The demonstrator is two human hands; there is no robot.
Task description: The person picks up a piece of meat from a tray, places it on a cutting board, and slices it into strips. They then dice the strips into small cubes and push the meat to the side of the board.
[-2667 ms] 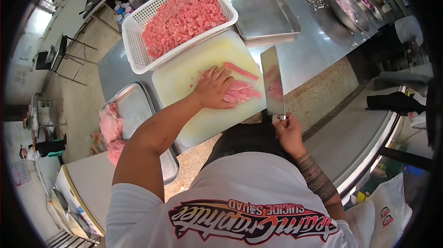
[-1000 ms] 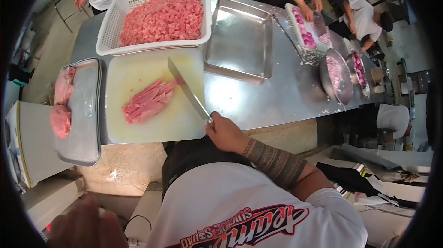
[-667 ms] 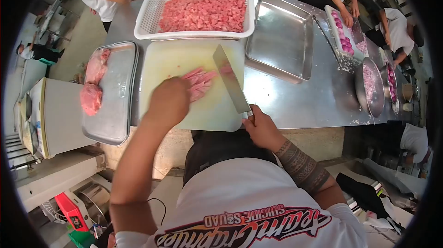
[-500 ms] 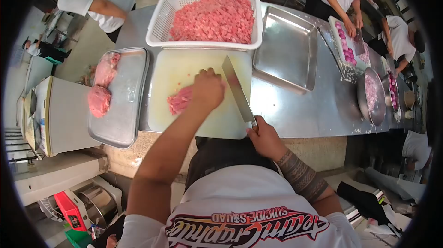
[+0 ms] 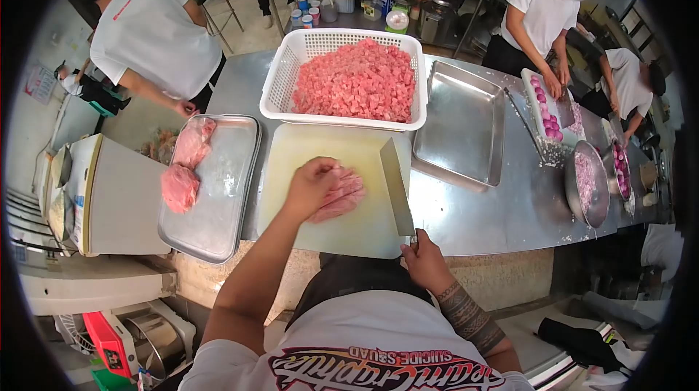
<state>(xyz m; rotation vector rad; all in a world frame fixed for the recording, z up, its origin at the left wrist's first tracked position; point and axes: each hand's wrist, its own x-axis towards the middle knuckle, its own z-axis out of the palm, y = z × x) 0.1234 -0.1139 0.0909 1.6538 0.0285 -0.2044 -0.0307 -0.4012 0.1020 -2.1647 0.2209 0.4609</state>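
Observation:
A piece of raw meat (image 5: 345,198), scored into strips, lies on the pale cutting board (image 5: 291,145). My left hand (image 5: 312,186) is at its left side, fingers curled in on the meat's edge; the fingertips are partly hidden. In my right hand (image 5: 426,263) is the handle of a cleaver (image 5: 395,187), gripped at the board's front right corner. Its broad blade points away from me along the board's right edge, apart from the meat. Just beyond the board, a white perforated basket (image 5: 346,120) holds a heap of diced meat (image 5: 354,81).
Left of the board, a metal tray (image 5: 226,172) carries two larger meat pieces (image 5: 180,187). A deep metal pan (image 5: 460,125) stands to the right, with a steel rod (image 5: 526,129) beyond it. Farther right are chopped onions in a bowl (image 5: 588,186) and a co-worker (image 5: 535,16) cutting.
The meat has turned and now lies spread to the right of my left hand. The cleaver blade has swung more upright. My view has tilted up, showing more of the room behind.

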